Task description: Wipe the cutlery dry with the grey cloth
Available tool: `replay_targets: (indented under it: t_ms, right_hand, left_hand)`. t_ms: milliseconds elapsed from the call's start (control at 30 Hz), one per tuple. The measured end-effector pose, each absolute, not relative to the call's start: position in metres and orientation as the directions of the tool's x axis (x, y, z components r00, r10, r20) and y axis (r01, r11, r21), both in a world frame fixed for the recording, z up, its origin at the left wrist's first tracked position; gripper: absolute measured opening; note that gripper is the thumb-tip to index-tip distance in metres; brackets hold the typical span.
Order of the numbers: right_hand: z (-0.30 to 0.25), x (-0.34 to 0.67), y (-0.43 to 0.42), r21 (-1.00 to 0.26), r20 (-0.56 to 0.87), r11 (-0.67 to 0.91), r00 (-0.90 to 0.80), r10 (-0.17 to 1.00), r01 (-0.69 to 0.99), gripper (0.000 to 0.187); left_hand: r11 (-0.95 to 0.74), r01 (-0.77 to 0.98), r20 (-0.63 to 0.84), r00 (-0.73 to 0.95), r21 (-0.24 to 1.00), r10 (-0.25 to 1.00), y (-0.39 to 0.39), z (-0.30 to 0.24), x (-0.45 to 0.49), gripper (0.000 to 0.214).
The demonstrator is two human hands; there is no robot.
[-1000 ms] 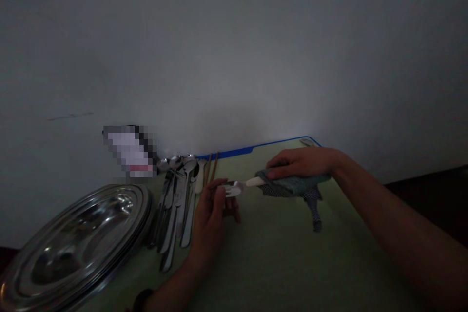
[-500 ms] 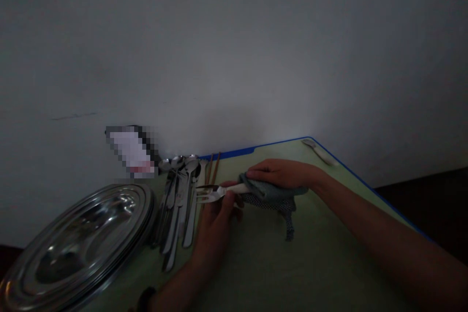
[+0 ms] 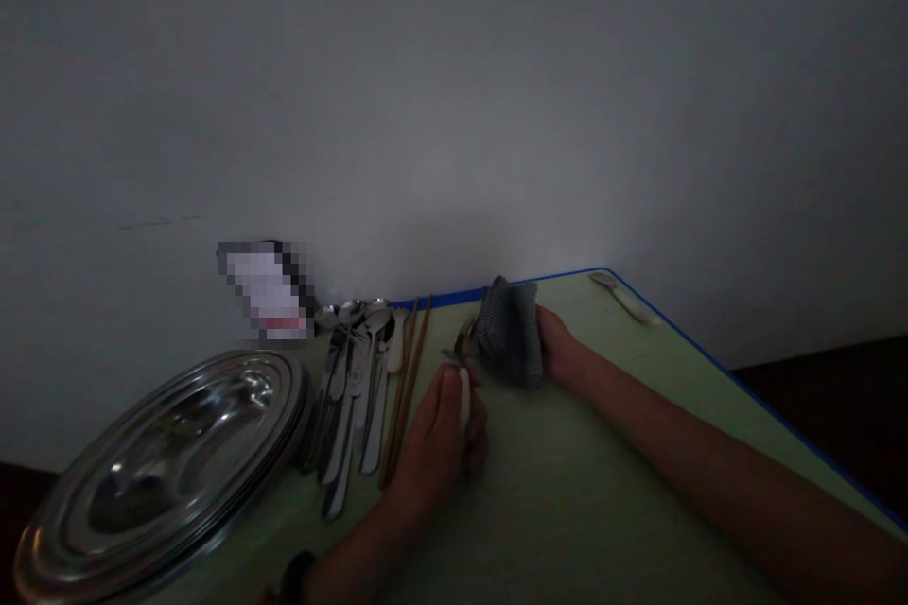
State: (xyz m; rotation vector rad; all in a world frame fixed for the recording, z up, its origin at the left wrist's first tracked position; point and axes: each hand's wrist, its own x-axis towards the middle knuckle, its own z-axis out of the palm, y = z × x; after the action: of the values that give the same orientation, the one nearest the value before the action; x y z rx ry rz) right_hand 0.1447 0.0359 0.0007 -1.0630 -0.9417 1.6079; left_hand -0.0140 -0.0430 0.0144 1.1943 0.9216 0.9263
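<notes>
My left hand is closed around the pale handle of a fork, its metal head pointing away from me. That head is partly blurred and lies close to the cloth. A grey-green cloth is bunched in my right hand, whose fingers are mostly hidden behind it. Left of my left hand, a pair of wooden chopsticks lies beside a row of metal spoons, knives and other cutlery.
A stack of oval metal plates stands at the left. Behind it a blurred-out phone-like object leans against the wall. A pale-handled spoon lies near the far right corner of the green table.
The fork has turned from pointing left to pointing away, with my left hand now on its handle. My right hand has drawn the cloth off the handle and up by the fork's head.
</notes>
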Motion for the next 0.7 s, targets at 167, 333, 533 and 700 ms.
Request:
replay_targets:
  t_ms: [167,333,533,700]
  right_hand:
    - [0.001,0.139,0.036,-0.637,-0.297,-0.257,-0.076,0.952,-0.727,0.028]
    - [0.002,0.141,0.032,-0.535,-0.251,-0.312,-0.204,0.946,-0.785,0.033]
    - [0.005,0.140,0.023,-0.504,-0.194,-0.393,-0.342,0.919,-0.769,0.032]
    - [0.007,0.143,0.022,-0.528,-0.142,-0.344,-0.319,0.937,-0.776,0.028]
  left_hand:
    - [0.149,-0.088,-0.093,0.457,0.985,0.885,-0.040,0.011,-0.017,0.025]
    - [0.073,0.147,-0.139,0.510,0.986,0.849,-0.035,0.012,-0.018,0.030]
    - [0.083,0.272,-0.200,0.436,0.959,0.878,-0.033,0.015,-0.015,0.035]
    - [0.117,0.201,-0.191,0.405,0.973,0.894,-0.034,0.017,-0.013,0.030]
